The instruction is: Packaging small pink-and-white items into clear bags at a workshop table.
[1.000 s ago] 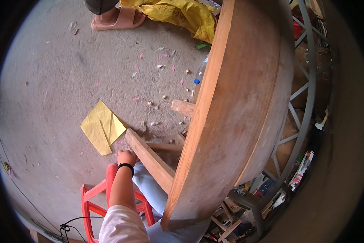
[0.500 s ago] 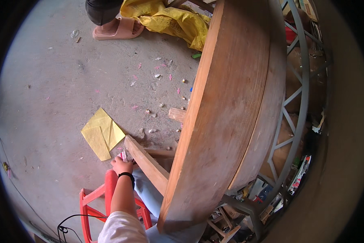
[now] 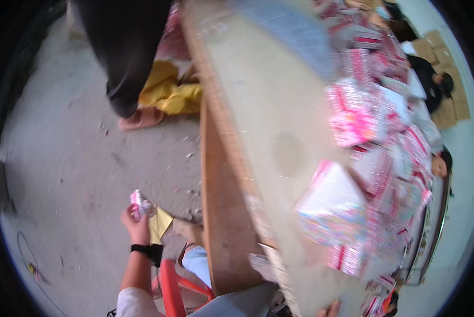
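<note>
My left hand [image 3: 136, 224], a dark band at its wrist, is closed on a small shiny pink-and-white packet [image 3: 140, 205]. It is held out left of the wooden table [image 3: 227, 211], above the floor. Yellow paper [image 3: 161, 222] lies just beyond the hand, partly covered by it. At the lower edge, over the tabletop [image 3: 263, 132], only some blurred fingertips of my right hand [image 3: 330, 309] show; whether they hold anything is not visible. Clear plastic packets with pink-and-white contents [image 3: 353, 211] are heaped along the right side of the tabletop.
A red plastic stool [image 3: 171, 290] stands beside my leg. Ahead, a person in dark trousers [image 3: 126, 53] and pink slippers [image 3: 141, 118] stands near a yellow sack [image 3: 181, 99]. Other people [image 3: 440, 82] are beyond the heap at right, near cardboard [image 3: 448, 74]. A cord lies on the floor at left.
The view has swung up from the table's wooden side to its top and the heaped packets. My left hand has come up from beside the stool, with the packet now plainly visible.
</note>
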The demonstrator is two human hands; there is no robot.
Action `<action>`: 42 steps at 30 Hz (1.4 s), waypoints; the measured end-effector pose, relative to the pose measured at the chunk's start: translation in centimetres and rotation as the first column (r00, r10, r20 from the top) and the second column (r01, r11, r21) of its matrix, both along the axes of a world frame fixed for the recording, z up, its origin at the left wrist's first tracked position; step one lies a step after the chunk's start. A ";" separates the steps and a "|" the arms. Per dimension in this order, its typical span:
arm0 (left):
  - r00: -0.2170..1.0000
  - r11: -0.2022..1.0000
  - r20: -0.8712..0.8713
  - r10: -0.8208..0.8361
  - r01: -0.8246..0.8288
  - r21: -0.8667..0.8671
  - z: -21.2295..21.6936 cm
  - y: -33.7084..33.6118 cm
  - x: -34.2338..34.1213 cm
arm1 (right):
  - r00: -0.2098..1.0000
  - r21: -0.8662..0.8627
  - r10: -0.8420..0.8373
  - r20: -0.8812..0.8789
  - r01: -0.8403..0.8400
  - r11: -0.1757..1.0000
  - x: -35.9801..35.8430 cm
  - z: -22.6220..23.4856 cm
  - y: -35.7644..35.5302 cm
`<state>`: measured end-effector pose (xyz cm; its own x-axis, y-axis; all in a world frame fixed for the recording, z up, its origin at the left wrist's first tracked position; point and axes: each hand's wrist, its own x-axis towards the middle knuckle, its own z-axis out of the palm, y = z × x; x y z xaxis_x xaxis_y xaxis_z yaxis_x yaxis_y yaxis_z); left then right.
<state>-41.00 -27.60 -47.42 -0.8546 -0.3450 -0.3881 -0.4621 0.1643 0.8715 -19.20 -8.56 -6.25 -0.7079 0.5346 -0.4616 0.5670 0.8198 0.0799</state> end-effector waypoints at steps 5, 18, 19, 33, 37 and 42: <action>0.974 0.982 -0.226 -0.025 0.067 0.178 7.0 -2.4 -2.3 | 0.975 0.032 0.064 -0.212 -0.059 0.998 1.1 -2.1 0.9; 0.585 0.923 -0.803 -0.118 0.362 0.129 31.1 3.2 5.7 | 0.771 0.244 -0.117 -0.626 0.337 0.909 19.5 -1.4 2.3; 0.506 0.876 -0.850 -0.146 0.466 0.127 32.5 4.4 6.1 | 0.768 0.149 -0.259 -0.586 0.416 0.897 21.8 -2.2 2.5; -0.604 -0.474 -0.532 -0.594 0.796 -0.376 39.5 31.0 28.1 | 0.523 0.368 -0.118 -0.844 0.725 0.582 28.9 -4.8 1.8; -0.719 -0.458 -0.220 -0.659 0.616 -0.641 39.9 30.7 28.5 | 0.480 0.330 -0.085 -0.873 0.709 0.623 29.5 -5.2 1.7; -0.646 -0.253 -0.395 -0.653 0.678 -0.690 41.2 27.8 25.0 | 0.458 0.338 -0.034 -0.888 0.702 0.626 29.6 -5.2 1.8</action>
